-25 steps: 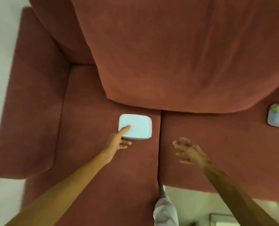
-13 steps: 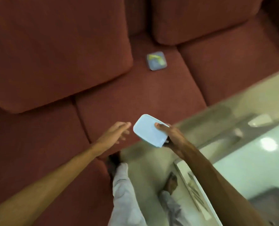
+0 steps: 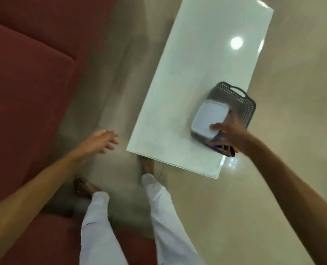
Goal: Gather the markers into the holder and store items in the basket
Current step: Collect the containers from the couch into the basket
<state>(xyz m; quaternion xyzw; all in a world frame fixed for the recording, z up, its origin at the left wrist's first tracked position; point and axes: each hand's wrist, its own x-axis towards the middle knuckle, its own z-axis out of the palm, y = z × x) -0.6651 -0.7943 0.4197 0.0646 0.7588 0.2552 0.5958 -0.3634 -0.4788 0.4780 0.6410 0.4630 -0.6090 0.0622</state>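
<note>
Warm dim light, lamp glare on table [image 3: 197, 54], motion blur, wide-angle bending

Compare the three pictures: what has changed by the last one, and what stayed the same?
The white box passed from left hand to right hand, leaving the sofa; it is now over the basket on the table. The left hand stays empty.

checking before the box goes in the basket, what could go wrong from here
1. The right hand holds the white box by one corner only, so the grip may slip and the box could tip as it goes down.
2. Markers stand in the near end of the dark basket, right under the hand; the box could land on them or knock them.
3. The basket sits close to the edge of the table, so a push could shift it off.
</note>
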